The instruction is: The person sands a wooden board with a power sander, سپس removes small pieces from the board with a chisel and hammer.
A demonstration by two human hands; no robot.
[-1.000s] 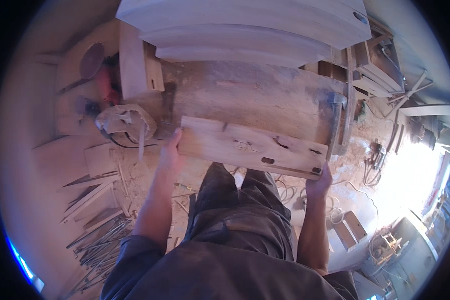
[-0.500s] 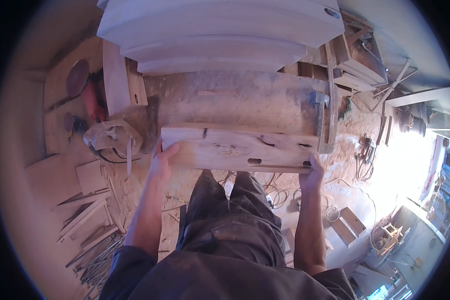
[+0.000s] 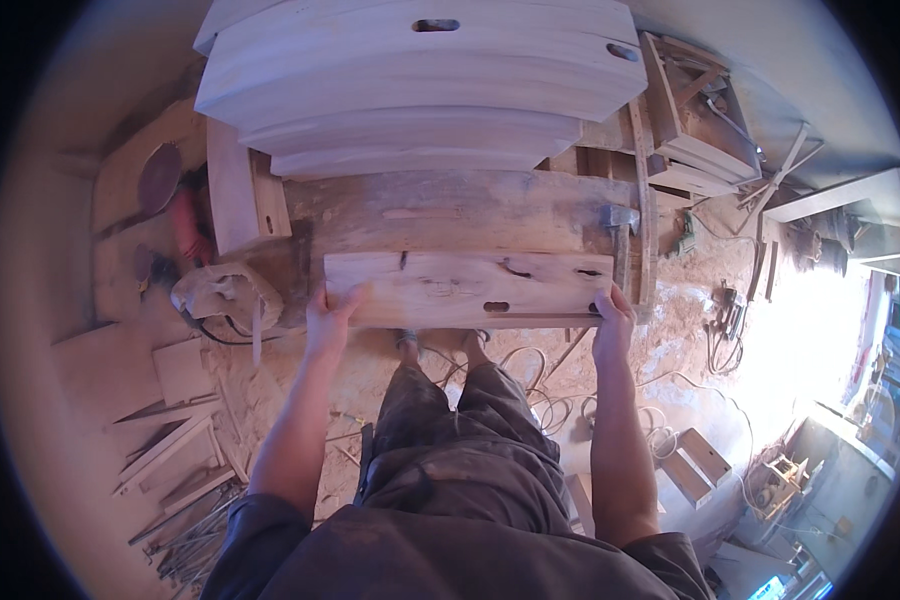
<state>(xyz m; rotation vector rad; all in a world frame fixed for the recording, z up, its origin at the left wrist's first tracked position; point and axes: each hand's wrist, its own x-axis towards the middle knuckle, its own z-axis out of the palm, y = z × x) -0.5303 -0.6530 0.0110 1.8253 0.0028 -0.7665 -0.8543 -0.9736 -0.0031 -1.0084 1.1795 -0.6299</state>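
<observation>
A long pale wooden board point(image 3: 440, 282) with knots, dark cracks and an oblong slot spans the space between my two hands, at the near side of the workbench point(image 3: 410, 195). My left hand point(image 3: 332, 312) grips its left end, thumb on the upper face. At the opposite end my right hand point(image 3: 613, 308) is closed round the right edge, thumb on top near a second dark hole. The fingers under the board are hidden. Beyond it, a stack of similar pale boards point(image 3: 410, 90) stands on the bench, slots showing in the upper ones.
A hammer point(image 3: 620, 222) lies at the bench's right side. On the left are a red-bodied disc sander point(image 3: 185, 215) and a crumpled bag point(image 3: 228, 292). Cables point(image 3: 530, 375) loop over the dusty floor near my feet. Metal rods point(image 3: 195, 540) and offcuts lie lower left.
The board has shifted slightly left and away from me, both hands still gripping its ends. My view has tilted, so more of the stack and my feet show.
</observation>
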